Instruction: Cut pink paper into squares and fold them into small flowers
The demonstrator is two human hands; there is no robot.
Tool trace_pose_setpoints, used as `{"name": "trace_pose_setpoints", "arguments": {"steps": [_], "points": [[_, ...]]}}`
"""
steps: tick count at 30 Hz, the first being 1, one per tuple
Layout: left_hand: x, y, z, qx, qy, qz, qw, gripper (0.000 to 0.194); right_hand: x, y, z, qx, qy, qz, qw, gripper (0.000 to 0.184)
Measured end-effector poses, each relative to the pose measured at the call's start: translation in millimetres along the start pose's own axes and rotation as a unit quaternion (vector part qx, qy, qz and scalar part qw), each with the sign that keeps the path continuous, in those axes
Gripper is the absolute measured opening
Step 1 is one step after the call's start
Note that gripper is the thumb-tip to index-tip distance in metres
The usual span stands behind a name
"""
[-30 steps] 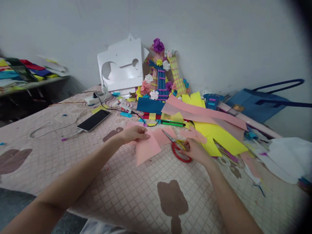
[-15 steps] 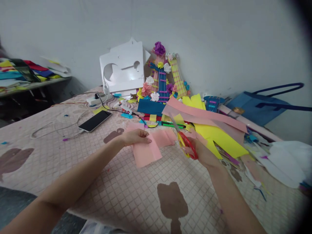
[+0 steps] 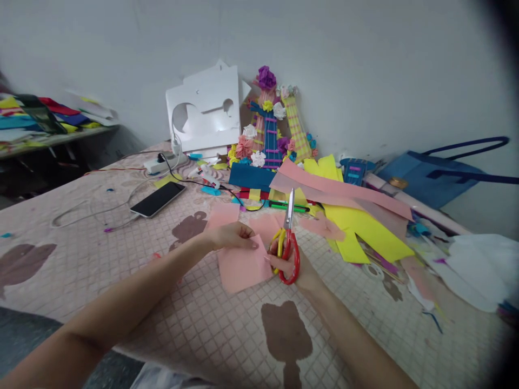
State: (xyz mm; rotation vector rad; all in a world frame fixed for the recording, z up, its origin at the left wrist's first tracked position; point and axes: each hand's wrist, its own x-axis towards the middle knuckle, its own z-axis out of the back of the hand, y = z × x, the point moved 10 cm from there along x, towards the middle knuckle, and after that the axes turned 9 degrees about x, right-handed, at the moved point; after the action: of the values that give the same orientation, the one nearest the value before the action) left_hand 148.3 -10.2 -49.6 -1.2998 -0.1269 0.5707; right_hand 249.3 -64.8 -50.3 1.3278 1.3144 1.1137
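A square piece of pink paper (image 3: 242, 269) is pinched at its upper edge by my left hand (image 3: 233, 236). My right hand (image 3: 295, 266) holds scissors (image 3: 288, 237) with red and yellow handles, their blades pointing up and away from the sheet. The fingertips of that same hand touch the sheet's right edge, where a narrow strip looks folded over. Beyond my hands, more pink paper pieces (image 3: 224, 214) lie on the patterned tablecloth (image 3: 194, 324).
Pink strips (image 3: 344, 189) and yellow paper (image 3: 367, 232) are piled at the right. A phone (image 3: 158, 199) on a cable lies at the left, near a glue gun (image 3: 208, 175) and power strip (image 3: 164, 163). Paper-flower decorations (image 3: 270, 129) and white board (image 3: 205, 113) lean on the wall.
My right hand has come left and nearer with the scissors, reaching the pink sheet's edge. The blades now point more upright. The sheet has shifted slightly towards me.
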Motion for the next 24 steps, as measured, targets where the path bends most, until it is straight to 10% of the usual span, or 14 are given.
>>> {"name": "trace_pose_setpoints", "arguments": {"steps": [9, 14, 24], "points": [[-2, -16, 7.9, -0.134, -0.019, -0.070, 0.988, 0.041, 1, -2, 5, 0.013, -0.019, -0.033, 0.999, 0.033], [-3, -17, 0.7, -0.073, 0.027, -0.073, 0.994, 0.028, 1, 0, 3, -0.012, -0.003, -0.029, 1.000, 0.030], [9, 4, -0.7, -0.030, -0.055, -0.034, 0.997, 0.030, 0, 6, 6, -0.097, -0.009, -0.013, 0.995, 0.029]]}}
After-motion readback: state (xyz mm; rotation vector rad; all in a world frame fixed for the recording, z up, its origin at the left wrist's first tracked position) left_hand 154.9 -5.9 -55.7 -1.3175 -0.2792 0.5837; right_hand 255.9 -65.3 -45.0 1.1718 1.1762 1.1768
